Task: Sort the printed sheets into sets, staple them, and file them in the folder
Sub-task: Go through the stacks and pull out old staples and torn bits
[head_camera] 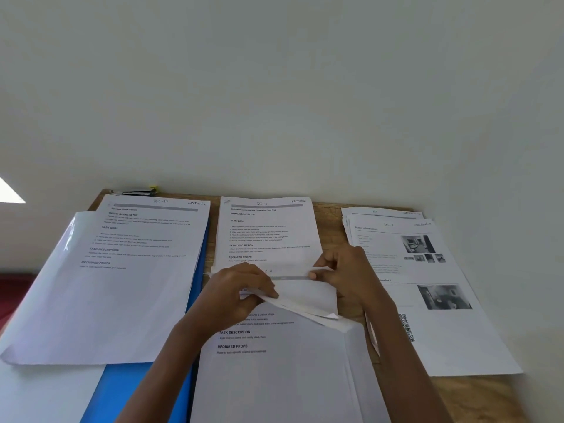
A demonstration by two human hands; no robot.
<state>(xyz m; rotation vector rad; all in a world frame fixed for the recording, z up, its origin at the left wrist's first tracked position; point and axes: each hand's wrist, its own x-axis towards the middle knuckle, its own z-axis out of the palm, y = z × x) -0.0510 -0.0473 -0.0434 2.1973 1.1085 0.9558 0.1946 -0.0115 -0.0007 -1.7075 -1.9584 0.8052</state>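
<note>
Sheets [300,293] lifted off the near middle pile [274,377] on the counter [331,227], top edge pinched between closed fingers [268,293] of left hand [236,293] and right hand [348,274]. Likely still sorting. Risks: creasing the curled sheets, several clinging together, a mixed set. Stapler [135,191] far back, folder [122,389] underneath the left sheets.

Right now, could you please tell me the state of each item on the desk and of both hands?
Stapler: lying by the wall, untouched.
Blue folder: open, sheets on it.
Left pile: flat.
Middle pile: flat.
Right pile: fanned, uneven.
Near stack: top sheets lifted and curled.
Left hand: gripping those sheets.
Right hand: pinching them.
</note>
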